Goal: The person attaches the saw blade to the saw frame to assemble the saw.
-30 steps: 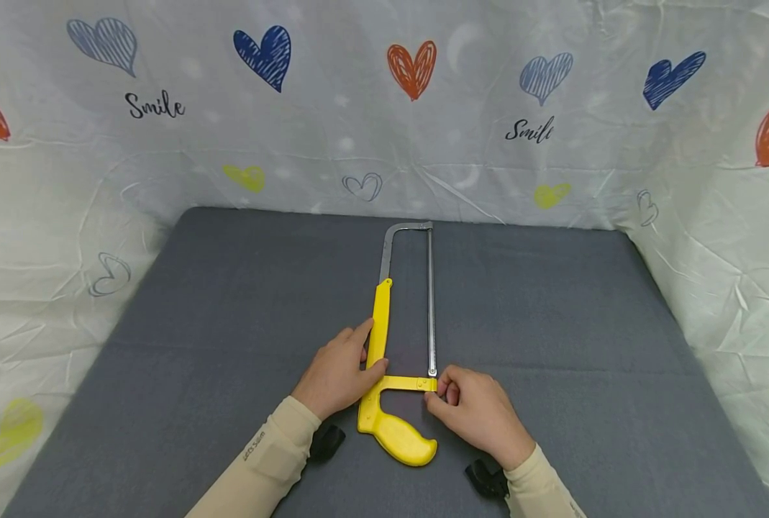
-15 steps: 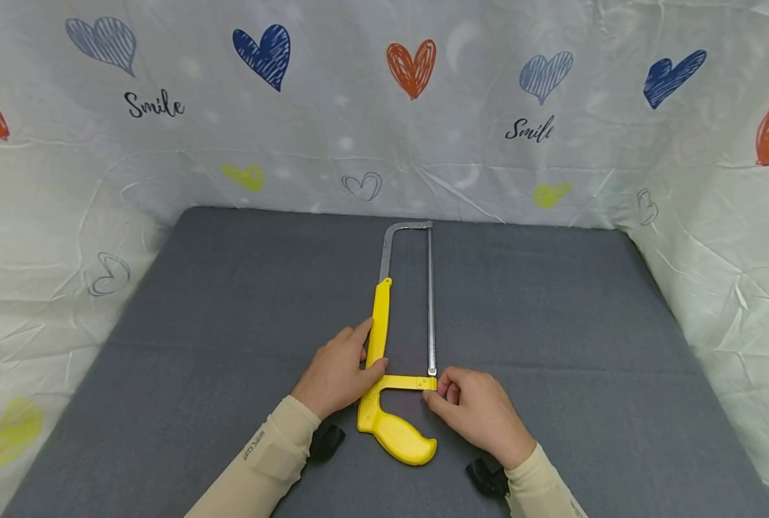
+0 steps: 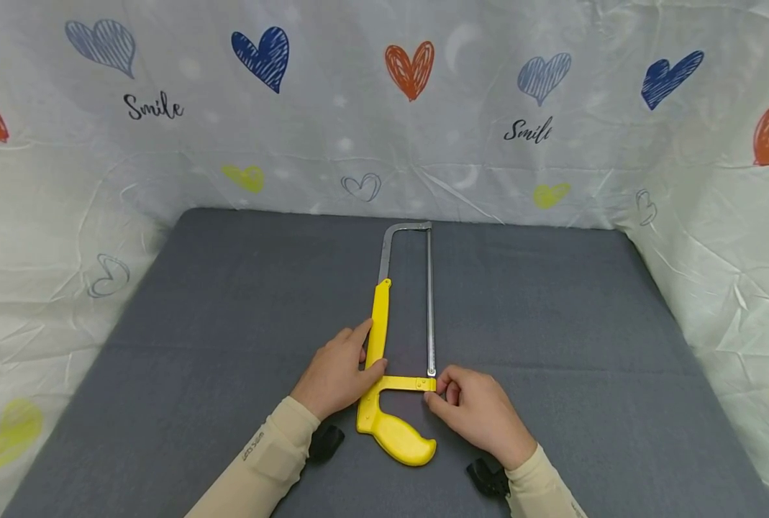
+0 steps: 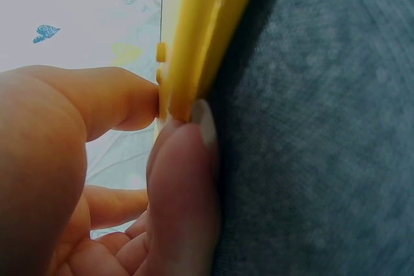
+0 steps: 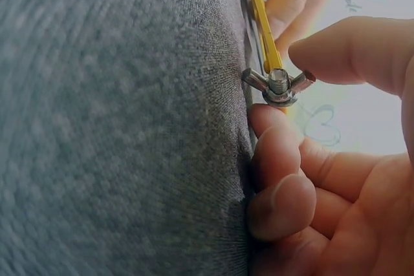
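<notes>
A hacksaw (image 3: 398,434) with a yellow handle and grey bow lies flat, its blade (image 3: 430,302) along the right side. My left hand (image 3: 334,374) holds the yellow frame at mid-length, thumb on top. In the left wrist view the frame (image 4: 204,24) runs between thumb and a fingertip. At the blade's near end my right hand (image 3: 481,414) works on a metal wing nut (image 5: 281,100), with the thumb at one wing and curled fingers just under it. From the head view the fingers hide this nut.
Grey cloth (image 3: 552,309) covers the table. Behind it and along both sides hangs a white curtain (image 3: 332,129) printed with hearts. Black wrist devices (image 3: 488,478) show under both sleeves.
Both hands and the hacksaw stay in place. The right thumb shifts only very slightly beside the frame's end.
</notes>
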`<state>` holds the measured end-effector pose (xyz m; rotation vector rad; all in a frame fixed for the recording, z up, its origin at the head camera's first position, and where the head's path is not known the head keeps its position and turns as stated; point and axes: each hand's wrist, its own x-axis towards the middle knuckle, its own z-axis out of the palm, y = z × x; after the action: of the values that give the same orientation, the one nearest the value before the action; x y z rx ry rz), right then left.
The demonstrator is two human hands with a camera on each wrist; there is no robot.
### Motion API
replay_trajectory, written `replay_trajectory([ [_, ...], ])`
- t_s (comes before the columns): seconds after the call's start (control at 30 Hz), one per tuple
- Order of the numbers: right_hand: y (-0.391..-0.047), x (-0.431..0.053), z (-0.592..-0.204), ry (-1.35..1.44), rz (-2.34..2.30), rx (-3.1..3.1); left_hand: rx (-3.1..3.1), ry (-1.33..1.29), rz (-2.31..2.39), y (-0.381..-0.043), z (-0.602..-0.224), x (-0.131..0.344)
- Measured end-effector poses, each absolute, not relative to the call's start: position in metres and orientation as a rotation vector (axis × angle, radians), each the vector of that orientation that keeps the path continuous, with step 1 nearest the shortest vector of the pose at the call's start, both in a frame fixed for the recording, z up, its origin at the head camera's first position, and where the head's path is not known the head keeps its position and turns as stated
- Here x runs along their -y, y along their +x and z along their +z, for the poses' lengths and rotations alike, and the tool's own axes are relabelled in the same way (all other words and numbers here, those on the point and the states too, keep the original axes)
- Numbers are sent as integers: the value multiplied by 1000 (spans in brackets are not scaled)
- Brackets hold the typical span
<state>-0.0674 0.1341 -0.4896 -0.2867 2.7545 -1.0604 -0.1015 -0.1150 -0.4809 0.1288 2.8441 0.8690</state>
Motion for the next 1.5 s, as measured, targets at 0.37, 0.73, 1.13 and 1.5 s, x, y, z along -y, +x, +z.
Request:
replay_trajectory([
  [0.37,-67,-135,-490,-354,-1042,-2774,-2856,150,866,-102,-482,115],
  [0.73,-67,-136,-489,-372,-1014,-2787,-2857,147,873,-102,-482,115],
  [1.13,-68,-136,-488,-365,-1001,-2781,-2861,156,872,-103,-481,115],
  [1.5,-67,-136,-487,-380,-993,-2785,-2852,144,875,-102,-481,116],
])
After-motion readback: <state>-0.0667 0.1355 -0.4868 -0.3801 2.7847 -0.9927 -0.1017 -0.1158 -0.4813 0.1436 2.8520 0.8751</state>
